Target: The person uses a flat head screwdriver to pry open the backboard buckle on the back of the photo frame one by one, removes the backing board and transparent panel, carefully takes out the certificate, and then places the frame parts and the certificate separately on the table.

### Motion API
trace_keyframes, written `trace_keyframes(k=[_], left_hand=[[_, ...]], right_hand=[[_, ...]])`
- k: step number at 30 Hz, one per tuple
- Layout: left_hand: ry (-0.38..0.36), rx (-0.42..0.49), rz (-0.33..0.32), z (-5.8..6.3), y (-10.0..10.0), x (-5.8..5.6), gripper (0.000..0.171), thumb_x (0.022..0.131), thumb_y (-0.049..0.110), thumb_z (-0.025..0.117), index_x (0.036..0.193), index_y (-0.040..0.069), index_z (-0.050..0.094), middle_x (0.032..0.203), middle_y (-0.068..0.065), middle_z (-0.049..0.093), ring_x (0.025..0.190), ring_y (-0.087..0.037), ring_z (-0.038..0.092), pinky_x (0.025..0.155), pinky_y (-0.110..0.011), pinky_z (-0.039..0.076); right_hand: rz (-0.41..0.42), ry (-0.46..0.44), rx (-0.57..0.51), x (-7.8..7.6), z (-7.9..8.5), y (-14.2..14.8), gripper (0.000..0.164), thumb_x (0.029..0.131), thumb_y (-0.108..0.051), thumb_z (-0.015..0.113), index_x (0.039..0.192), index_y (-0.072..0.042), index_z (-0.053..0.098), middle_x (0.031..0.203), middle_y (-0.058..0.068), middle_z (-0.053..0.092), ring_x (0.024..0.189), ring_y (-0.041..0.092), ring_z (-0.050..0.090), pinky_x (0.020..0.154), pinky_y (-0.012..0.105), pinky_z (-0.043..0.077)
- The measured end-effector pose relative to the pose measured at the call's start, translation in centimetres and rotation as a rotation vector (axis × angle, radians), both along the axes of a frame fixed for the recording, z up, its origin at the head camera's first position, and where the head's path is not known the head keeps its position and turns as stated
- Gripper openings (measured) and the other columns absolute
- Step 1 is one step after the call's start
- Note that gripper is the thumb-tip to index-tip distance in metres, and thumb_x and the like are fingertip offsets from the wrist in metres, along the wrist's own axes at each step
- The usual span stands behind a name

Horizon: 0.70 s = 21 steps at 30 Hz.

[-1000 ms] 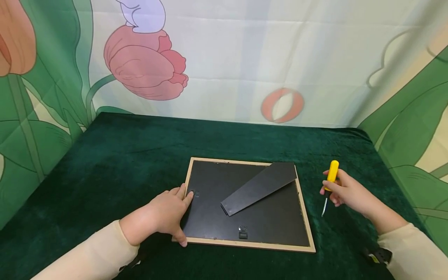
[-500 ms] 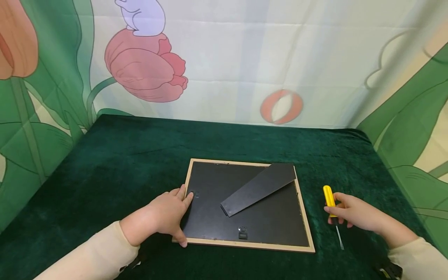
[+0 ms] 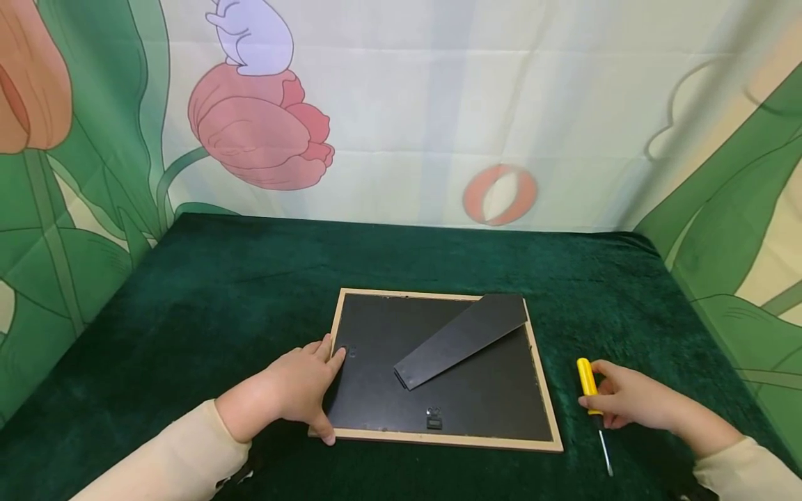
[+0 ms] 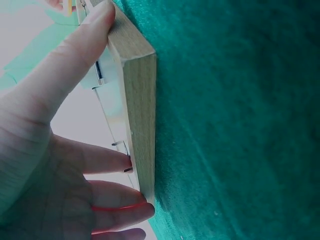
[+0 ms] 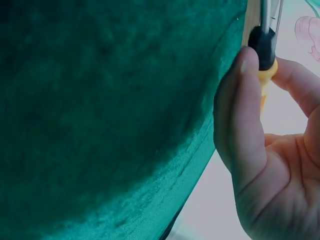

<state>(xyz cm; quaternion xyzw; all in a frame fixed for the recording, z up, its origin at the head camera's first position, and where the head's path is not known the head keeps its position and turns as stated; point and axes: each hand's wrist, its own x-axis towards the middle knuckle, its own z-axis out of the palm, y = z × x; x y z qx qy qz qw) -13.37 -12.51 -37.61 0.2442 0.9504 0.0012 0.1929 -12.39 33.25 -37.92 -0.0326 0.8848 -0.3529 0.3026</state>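
A rectangular, pale-wood, black-backed picture frame (image 3: 464,393) lies partly under the spread left hand (image 3: 303,384), whose one-ended hold might let it pivot. The right hand (image 3: 635,396) pinches a yellow-handled metal screwdriver (image 3: 587,378); a loose grip could drop it.

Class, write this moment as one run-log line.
left hand: touching picture frame | right hand: holding yellow screwdriver, right of picture frame | picture frame: back up, on green cloth

No text, label, brand, number or sign is showing legibly on the screwdriver (image 3: 587,383), picture frame (image 3: 438,383), green cloth (image 3: 250,278) or printed curtain (image 3: 401,125).
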Motion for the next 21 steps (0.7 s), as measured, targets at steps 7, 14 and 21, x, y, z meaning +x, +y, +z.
trace_keyframes(k=[7,14,21], left_hand=[[0.022,-0.013,-0.028,-0.2,-0.2,-0.2,0.124,0.046,0.064,0.082,0.140,-0.003,0.036,0.146,-0.028,0.026,0.129,-0.040,0.033,0.101,-0.051,0.033],[0.019,-0.007,-0.035,-0.4,-0.2,-0.2,0.125,0.046,0.064,0.082,0.140,-0.003,0.037,0.145,-0.028,0.027,0.129,-0.040,0.034,0.100,-0.051,0.034],[0.016,-0.001,-0.025,-0.4,-0.2,-0.2,0.125,0.045,0.064,0.083,0.140,-0.003,0.037,0.146,-0.028,0.026,0.129,-0.041,0.033,0.100,-0.051,0.034]], right_hand=[[0.006,-0.046,0.060,0.1,-0.5,-0.3,0.088,0.085,-0.029,0.068,0.139,0.013,0.012,0.074,0.008,0.060,0.062,0.023,0.061,0.060,0.034,0.053],[-0.004,-0.037,0.090,0.1,-0.9,-0.6,0.088,0.085,-0.029,0.068,0.141,0.012,0.012,0.070,0.008,0.060,0.062,0.023,0.060,0.058,0.035,0.052],[0.056,0.018,0.105,0.1,-1.3,-1.0,0.091,0.086,-0.027,0.068,0.140,0.015,0.008,0.068,0.007,0.057,0.056,0.022,0.057,0.053,0.036,0.048]])
